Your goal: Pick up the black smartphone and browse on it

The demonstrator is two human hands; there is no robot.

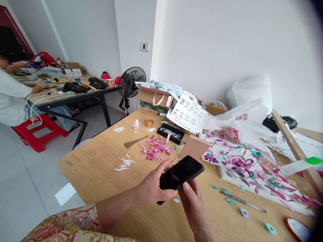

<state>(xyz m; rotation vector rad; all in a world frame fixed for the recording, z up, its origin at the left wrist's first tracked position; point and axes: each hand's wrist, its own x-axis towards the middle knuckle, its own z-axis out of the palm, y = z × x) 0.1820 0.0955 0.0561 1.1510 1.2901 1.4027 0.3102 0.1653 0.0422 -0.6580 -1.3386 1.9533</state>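
Note:
A black smartphone [180, 173] with a dark screen is held up over the wooden table. My left hand [155, 185] grips its left end, fingers behind and thumb along the lower edge. My right hand [195, 198] supports it from below, its thumb pressed on the near edge; the other fingers are mostly hidden. Beyond the phone lies a heap of pink petals [156, 148]. White leaf-shaped pieces [125, 163] lie left of it. A brown card [194, 148] stands just behind the phone.
Pink-purple floral pieces [242, 164] on white sheets fill the right side, near tweezers [243, 200] and thread spools [270, 229]. A black tray [171, 132], small bottle [136, 126] and bags stand farther back. A black fan [131, 80] is behind; another person [15, 94] sits left.

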